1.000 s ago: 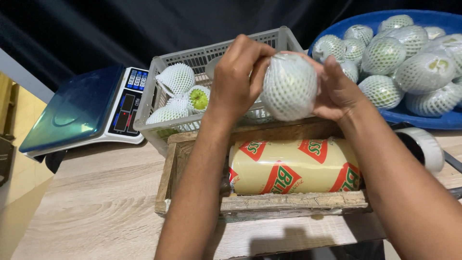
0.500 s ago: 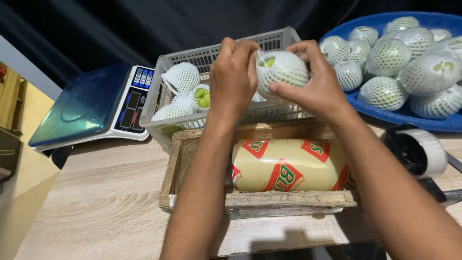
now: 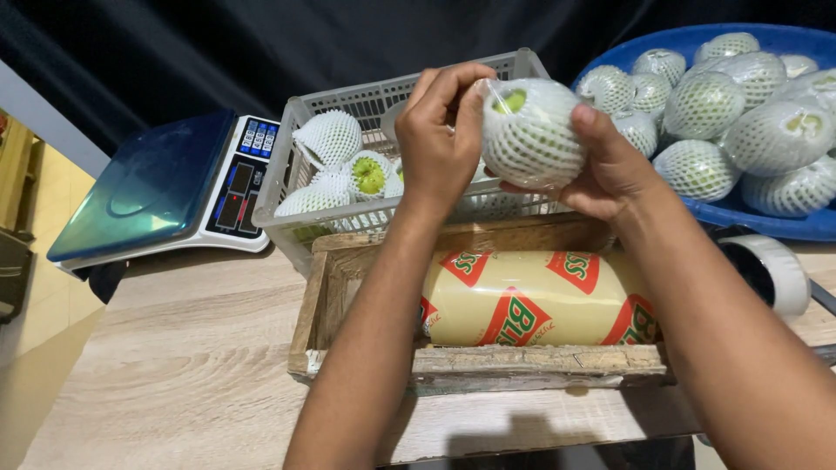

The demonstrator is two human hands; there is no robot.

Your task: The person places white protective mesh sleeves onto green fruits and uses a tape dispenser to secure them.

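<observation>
Above the far edge of the worktop [image 3: 174, 365], over the grey plastic crate [image 3: 300, 222], I hold one green fruit in a white foam net [image 3: 531, 135] between both hands. My left hand [image 3: 440, 152] presses its fingers against the fruit's left side and top; my right hand [image 3: 614, 170] cups it from below and from the right, thumb on its upper right. Both grips are closed on this fruit, which is clear of the crate. Several netted fruits lie in the crate's left half. Nearer to me, a wooden tray [image 3: 318, 296] carries a roll of film with red and green print [image 3: 540, 300]. A blue basin [image 3: 784, 222] at the far right corner is heaped with netted fruit. A weighing scale [image 3: 161, 196] sits at the far left.
</observation>
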